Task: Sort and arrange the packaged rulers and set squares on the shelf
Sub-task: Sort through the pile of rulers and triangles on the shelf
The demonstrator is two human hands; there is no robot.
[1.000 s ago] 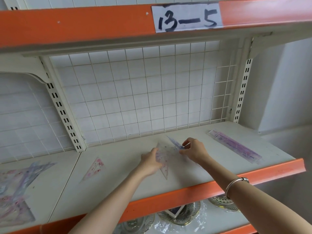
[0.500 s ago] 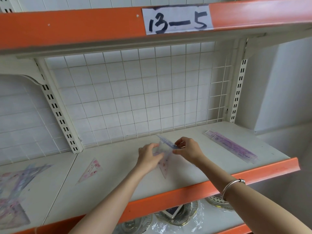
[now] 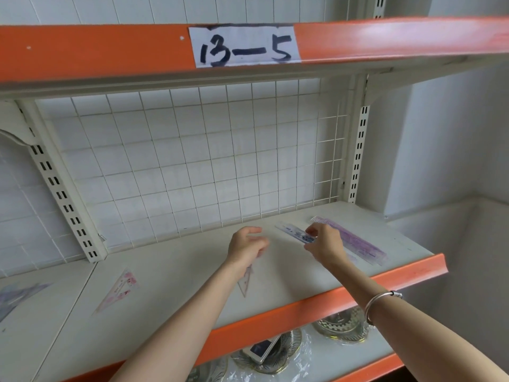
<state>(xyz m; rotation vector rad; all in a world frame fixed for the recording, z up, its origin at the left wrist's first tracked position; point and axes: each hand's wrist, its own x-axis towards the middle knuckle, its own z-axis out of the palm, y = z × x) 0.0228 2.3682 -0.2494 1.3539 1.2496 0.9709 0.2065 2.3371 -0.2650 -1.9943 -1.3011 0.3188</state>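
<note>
My right hand [image 3: 326, 245] pinches a short blue-printed ruler [image 3: 293, 233] and holds it just above the white shelf [image 3: 179, 271], right next to a long purple packaged ruler [image 3: 358, 244] lying near the shelf's right end. My left hand [image 3: 246, 248] hovers mid-shelf with loosely curled fingers and nothing in it. Under its wrist lies a clear set square [image 3: 245, 283], partly hidden. A pink set square [image 3: 118, 290] lies flat further left.
Purple packaged items [image 3: 16, 296] lie on the neighbouring shelf board at far left. A wire grid [image 3: 192, 166] backs the shelf. An orange-edged shelf [image 3: 110, 51] labelled 13-5 hangs overhead. Wrapped metal dishes [image 3: 341, 326] sit on the shelf below.
My right hand has pulled the blue ruler away from the clear set square and carried it right, toward the purple ruler. My left hand has let go of the set square and lifted.
</note>
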